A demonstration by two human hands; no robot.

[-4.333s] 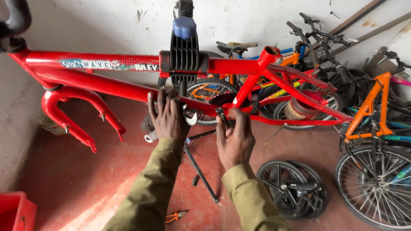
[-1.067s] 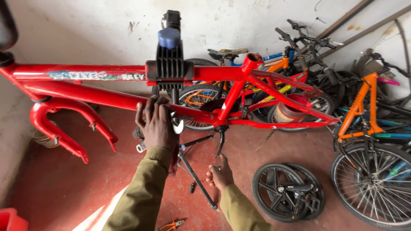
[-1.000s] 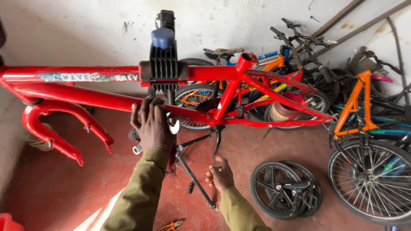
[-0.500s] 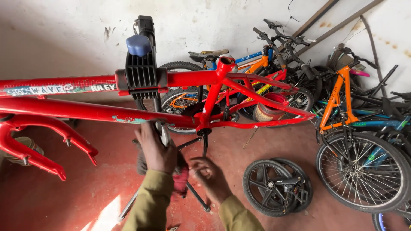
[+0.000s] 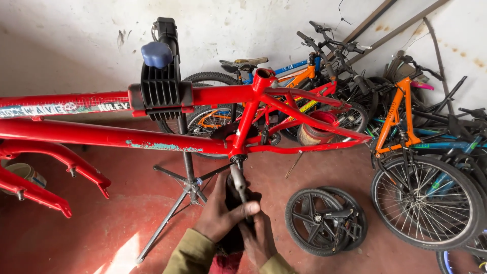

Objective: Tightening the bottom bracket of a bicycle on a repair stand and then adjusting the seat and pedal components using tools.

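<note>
far left of the fingers, the red fork (image 5: 50,177) of the red bike frame (image 5: 152,137) hangs low over the floor (image 5: 61,238), with a pale tub (image 5: 28,173) half hidden behind it. up and left of the fingers, the black clamp (image 5: 161,91) of the repair stand (image 5: 187,177) bites the frame's top tube, and the stand's thin legs splay out just left of the left hand (image 5: 220,215), with bare red floor between them and the fork. the left hand is clenched around the crank arm (image 5: 238,182), a dark bar dropping from the bottom of the frame, thumb laid across its lower end. the right hand (image 5: 258,241) sits just below and touching the left; its fingers curl up toward the same bar, but whether they grip it cannot be told. a dark cloth shows between the two hands. right of the fingers there is a strip of bare floor, then two small black wheels (image 5: 324,220) lying stacked. further right, a large spoked wheel (image 5: 428,203) of the orange bike (image 5: 401,116) stands near them, with more bikes packed against the wall (image 5: 253,30).
</note>
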